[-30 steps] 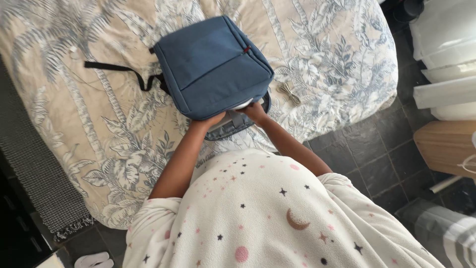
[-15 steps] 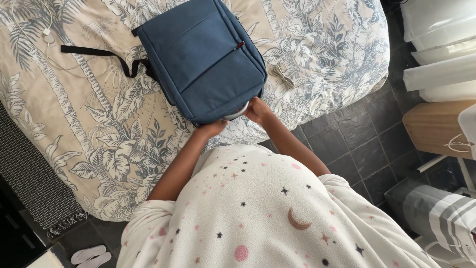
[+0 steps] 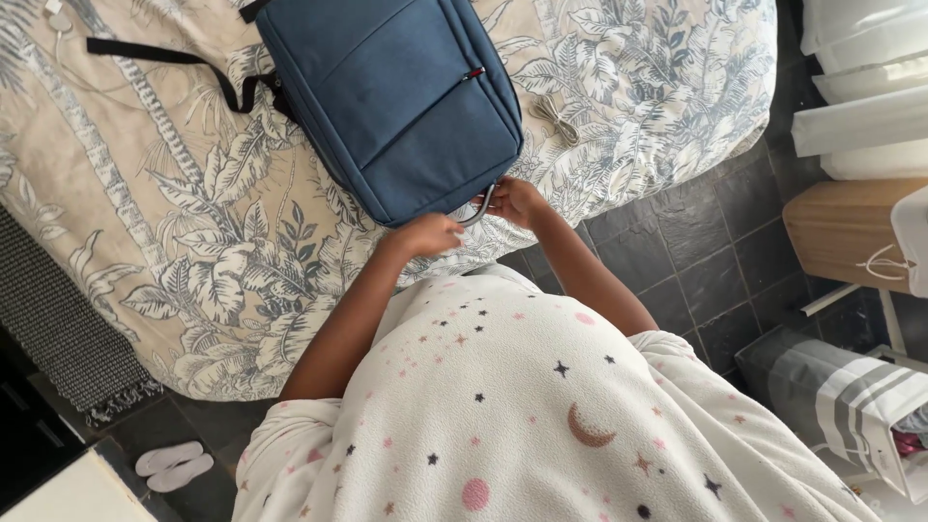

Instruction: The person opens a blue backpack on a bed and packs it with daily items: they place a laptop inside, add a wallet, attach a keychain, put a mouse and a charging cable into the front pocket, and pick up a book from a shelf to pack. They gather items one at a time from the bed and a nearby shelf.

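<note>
Black strap (image 3: pixel 164 60) trails off to far L across leaf-print bedspread (image 3: pixel 174 242). Blue laptop bag (image 3: pixel 391 97) flat on bed, long axis diagonal, near corner just ahead of both hands. L hand (image 3: pixel 425 235) curled at bag's bottom edge, grip unclear. R hand (image 3: pixel 514 200) nearer, pinched on grey edge there. Bed edge, dark tile floor (image 3: pixel 696 242) to R.

Blue bag (image 3: pixel 391 97) top (cut off)

Grey-white striped bag (image 3: pixel 851 406), bottom right
</note>
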`<act>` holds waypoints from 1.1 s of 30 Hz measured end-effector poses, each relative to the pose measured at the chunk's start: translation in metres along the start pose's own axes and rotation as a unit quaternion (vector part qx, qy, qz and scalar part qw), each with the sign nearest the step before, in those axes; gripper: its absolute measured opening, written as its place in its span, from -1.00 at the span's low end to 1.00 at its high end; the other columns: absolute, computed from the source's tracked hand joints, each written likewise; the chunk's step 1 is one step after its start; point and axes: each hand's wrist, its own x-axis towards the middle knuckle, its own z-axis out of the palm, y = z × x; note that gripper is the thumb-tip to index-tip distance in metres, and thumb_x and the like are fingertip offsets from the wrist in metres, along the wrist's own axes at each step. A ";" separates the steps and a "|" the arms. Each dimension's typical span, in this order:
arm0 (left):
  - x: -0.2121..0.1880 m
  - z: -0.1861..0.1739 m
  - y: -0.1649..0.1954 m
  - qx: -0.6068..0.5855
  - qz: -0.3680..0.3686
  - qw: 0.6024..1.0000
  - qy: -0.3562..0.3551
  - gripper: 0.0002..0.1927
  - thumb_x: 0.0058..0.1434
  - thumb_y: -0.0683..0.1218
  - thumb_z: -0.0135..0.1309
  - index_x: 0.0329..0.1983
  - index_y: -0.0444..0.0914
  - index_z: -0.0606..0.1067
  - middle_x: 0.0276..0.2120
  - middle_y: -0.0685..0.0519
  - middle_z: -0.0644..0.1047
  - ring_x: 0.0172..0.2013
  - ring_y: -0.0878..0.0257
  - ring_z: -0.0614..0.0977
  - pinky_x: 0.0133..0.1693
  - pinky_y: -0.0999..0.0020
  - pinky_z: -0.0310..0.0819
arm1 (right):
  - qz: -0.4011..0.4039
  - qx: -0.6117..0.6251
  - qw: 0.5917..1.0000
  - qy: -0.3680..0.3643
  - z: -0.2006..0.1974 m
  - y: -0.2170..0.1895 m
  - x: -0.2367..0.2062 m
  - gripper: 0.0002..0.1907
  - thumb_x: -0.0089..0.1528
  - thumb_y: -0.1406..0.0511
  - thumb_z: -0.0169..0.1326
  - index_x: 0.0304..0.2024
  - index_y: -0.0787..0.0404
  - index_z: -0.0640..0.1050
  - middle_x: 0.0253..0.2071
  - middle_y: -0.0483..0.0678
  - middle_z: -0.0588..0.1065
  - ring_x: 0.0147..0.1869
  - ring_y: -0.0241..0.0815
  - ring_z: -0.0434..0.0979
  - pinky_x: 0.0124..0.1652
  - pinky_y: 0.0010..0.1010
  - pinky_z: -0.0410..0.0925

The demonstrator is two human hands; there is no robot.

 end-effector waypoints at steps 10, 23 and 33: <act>-0.016 -0.084 -0.023 0.216 0.088 0.827 0.512 -0.76 0.10 -0.22 0.28 -0.15 -0.20 0.58 -0.08 -0.03 0.49 0.04 -0.01 0.49 0.05 0.11 0.40 | -0.087 -0.298 0.930 0.199 -0.036 -0.039 0.018 -0.78 0.33 0.34 -0.04 -0.05 0.31 0.55 -0.26 0.06 0.66 -0.25 -0.06 0.70 -0.30 -0.25 0.53; 0.007 -0.107 -0.022 0.315 0.070 0.807 0.495 -0.30 -0.06 -0.12 0.44 0.16 -0.23 0.41 0.18 -0.13 0.34 0.29 -0.06 0.34 0.32 -0.02 0.18 | -0.218 -0.644 0.597 0.426 -0.044 -0.062 0.040 -0.40 0.07 0.46 0.24 0.13 0.04 0.36 0.18 -0.03 0.27 0.34 -0.01 0.22 0.15 0.02 0.22; 0.014 -0.112 -0.026 0.280 0.146 0.815 0.486 -0.56 0.01 -0.33 0.19 0.00 -0.22 0.56 0.17 -0.12 0.49 0.22 -0.09 0.51 0.24 0.05 0.41 | -0.230 -0.595 0.678 0.365 -0.071 -0.059 0.065 -0.63 0.25 0.40 0.24 0.01 0.11 0.36 -0.03 -0.09 0.48 0.03 -0.12 0.52 0.00 -0.25 0.39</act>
